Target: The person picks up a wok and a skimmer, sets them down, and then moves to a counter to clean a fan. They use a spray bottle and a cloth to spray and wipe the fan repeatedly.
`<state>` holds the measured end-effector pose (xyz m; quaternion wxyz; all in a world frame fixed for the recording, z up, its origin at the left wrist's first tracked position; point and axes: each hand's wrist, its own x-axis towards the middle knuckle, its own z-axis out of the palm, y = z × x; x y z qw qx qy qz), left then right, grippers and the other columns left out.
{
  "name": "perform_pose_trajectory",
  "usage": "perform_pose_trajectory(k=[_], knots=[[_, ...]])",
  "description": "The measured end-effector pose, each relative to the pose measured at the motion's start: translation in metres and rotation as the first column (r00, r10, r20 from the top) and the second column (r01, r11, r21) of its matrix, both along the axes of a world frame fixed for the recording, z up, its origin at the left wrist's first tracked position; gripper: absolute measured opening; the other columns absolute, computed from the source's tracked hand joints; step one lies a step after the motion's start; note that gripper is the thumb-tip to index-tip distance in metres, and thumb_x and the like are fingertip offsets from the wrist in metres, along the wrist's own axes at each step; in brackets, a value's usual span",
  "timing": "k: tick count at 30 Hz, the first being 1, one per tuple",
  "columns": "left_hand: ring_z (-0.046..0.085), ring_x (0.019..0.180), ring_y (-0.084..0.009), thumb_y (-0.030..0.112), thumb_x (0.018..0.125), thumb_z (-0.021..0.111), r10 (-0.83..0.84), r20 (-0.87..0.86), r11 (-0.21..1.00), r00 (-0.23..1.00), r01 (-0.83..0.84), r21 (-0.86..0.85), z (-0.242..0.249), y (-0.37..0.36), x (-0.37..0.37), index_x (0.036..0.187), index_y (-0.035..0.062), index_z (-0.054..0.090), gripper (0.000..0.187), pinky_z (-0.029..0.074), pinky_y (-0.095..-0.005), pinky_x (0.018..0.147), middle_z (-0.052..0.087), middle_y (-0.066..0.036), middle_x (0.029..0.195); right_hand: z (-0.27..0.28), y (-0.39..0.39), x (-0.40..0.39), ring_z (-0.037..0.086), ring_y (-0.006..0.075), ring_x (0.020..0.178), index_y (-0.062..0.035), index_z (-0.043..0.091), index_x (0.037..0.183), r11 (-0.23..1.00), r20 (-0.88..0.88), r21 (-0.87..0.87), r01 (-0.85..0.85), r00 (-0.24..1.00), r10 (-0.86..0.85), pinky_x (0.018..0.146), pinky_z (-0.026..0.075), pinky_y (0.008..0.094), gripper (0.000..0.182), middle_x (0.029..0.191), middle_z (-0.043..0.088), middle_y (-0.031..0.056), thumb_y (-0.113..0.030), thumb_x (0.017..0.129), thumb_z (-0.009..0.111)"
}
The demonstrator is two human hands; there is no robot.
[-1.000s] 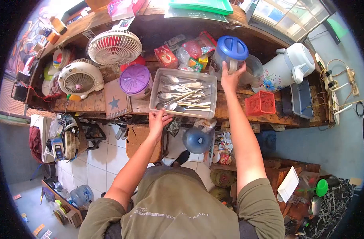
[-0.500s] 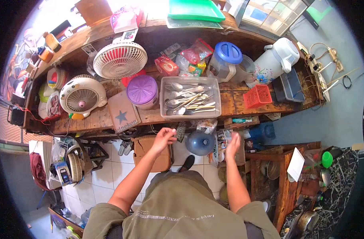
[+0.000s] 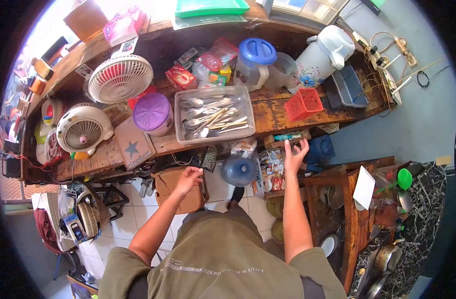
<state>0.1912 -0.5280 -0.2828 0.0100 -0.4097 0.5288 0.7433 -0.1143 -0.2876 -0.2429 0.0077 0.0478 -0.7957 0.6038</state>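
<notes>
One clear plastic tray (image 3: 247, 110) of metal spoons and forks sits on the rough wooden shelf (image 3: 268, 117) just beyond and between my empty hands, my right hand (image 3: 294, 155) spread under the shelf's edge, my left hand (image 3: 188, 178) loosely curled above one brown cardboard box (image 3: 174, 192).
</notes>
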Motion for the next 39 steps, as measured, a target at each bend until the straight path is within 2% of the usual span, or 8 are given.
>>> perform_pose_trajectory(k=[2, 8, 13, 17, 28, 33, 36, 39], knots=[[0.065, 0.089, -0.0163, 0.041, 0.093, 0.063, 0.018, 0.015, 0.999, 1.0, -0.018, -0.03, 0.006, 0.003, -0.016, 0.11, 0.0101, 0.055, 0.036, 0.048, -0.0304, 0.077, 0.064, -0.004, 0.109, 0.009, -0.008, -0.035, 0.042, 0.029, 0.124, -0.0093, 0.018, 0.147, 0.998, -0.021, -0.056, 0.024, 0.999, -0.026, 0.102, 0.039, 0.0425, 0.103, 0.148, 0.028, 0.0195, -0.034, 0.073, 0.085], [0.065, 0.089, -0.0148, 0.04, 0.093, 0.062, 0.152, 0.041, 0.988, 0.988, -0.15, -0.044, 0.02, 0.036, -0.055, 0.11, 0.0108, 0.055, 0.034, 0.047, -0.0297, 0.078, 0.064, -0.004, 0.109, 0.007, -0.015, -0.133, 0.028, 0.0349, 0.138, -0.0032, 0.007, 0.149, 0.984, -0.205, 0.156, 0.089, 0.977, -0.056, 0.109, 0.03, 0.0486, 0.122, 0.15, 0.02, 0.0261, -0.036, 0.065, 0.09], [0.064, 0.089, -0.0143, 0.036, 0.094, 0.062, 0.273, 0.006, 0.957, 0.962, -0.271, -0.107, 0.025, 0.062, -0.062, 0.108, 0.0092, 0.056, 0.031, 0.047, -0.0288, 0.077, 0.064, -0.004, 0.108, -0.011, -0.029, -0.16, 0.047, 0.0345, 0.125, 0.0008, 0.026, 0.144, 0.999, -0.178, -0.05, -0.005, 0.984, -0.004, 0.103, 0.039, 0.0435, 0.108, 0.137, 0.042, 0.0249, -0.034, 0.065, 0.089], [0.065, 0.09, -0.0148, 0.036, 0.094, 0.063, 0.339, 0.063, 0.934, 0.939, -0.328, -0.142, 0.03, 0.072, -0.055, 0.108, 0.0083, 0.057, 0.032, 0.047, -0.029, 0.077, 0.065, -0.004, 0.108, -0.008, -0.041, -0.143, 0.05, 0.0332, 0.118, 0.0008, 0.031, 0.138, 1.0, -0.181, -0.01, -0.029, 0.983, 0.026, 0.096, 0.043, 0.0447, 0.096, 0.128, 0.047, 0.0227, -0.033, 0.067, 0.086], [0.064, 0.089, -0.0133, 0.033, 0.094, 0.063, 0.316, -0.019, 0.937, 0.948, -0.316, -0.15, 0.026, 0.057, -0.041, 0.109, 0.0093, 0.058, 0.029, 0.047, -0.0287, 0.078, 0.065, -0.003, 0.106, 0.01, -0.083, -0.047, 0.043, 0.0382, 0.125, 0.001, 0.025, 0.139, 0.968, -0.209, 0.203, -0.145, 0.96, 0.188, 0.101, 0.036, 0.0488, 0.101, 0.134, 0.04, 0.0251, -0.038, 0.068, 0.086], [0.061, 0.084, -0.0096, 0.021, 0.093, 0.065, 0.337, -0.164, 0.904, 0.927, -0.367, -0.218, 0.043, 0.028, -0.015, 0.105, 0.0081, 0.059, 0.019, 0.046, -0.0256, 0.075, 0.064, 0.0, 0.092, 0.008, -0.08, -0.017, 0.04, 0.0347, 0.128, 0.0002, 0.024, 0.141, 0.979, -0.231, 0.023, -0.204, 0.951, 0.204, 0.102, 0.035, 0.0484, 0.091, 0.142, 0.034, 0.0222, -0.032, 0.077, 0.08], [0.059, 0.081, -0.0081, 0.017, 0.091, 0.067, 0.378, -0.288, 0.711, 0.88, -0.475, -0.519, 0.071, -0.011, 0.023, 0.097, 0.0058, 0.061, 0.014, 0.047, -0.0252, 0.076, 0.064, 0.0, 0.086, 0.007, -0.067, 0.014, 0.039, 0.0329, 0.13, -0.0012, 0.024, 0.143, 0.988, -0.328, 0.038, -0.147, 0.932, 0.152, 0.106, 0.032, 0.0483, 0.078, 0.145, 0.033, 0.0175, -0.024, 0.086, 0.072], [0.054, 0.078, -0.0096, 0.024, 0.088, 0.071, 0.535, -0.358, 0.242, 0.765, -0.545, -0.803, 0.08, -0.088, 0.094, 0.098, 0.004, 0.061, 0.024, 0.045, -0.0259, 0.072, 0.06, 0.0, 0.088, 0.019, -0.068, 0.064, 0.037, 0.0335, 0.133, -0.0009, 0.033, 0.137, 0.967, -0.405, 0.088, -0.24, 0.878, 0.255, 0.109, 0.03, 0.0454, 0.064, 0.146, 0.035, 0.0172, -0.017, 0.086, 0.069]])
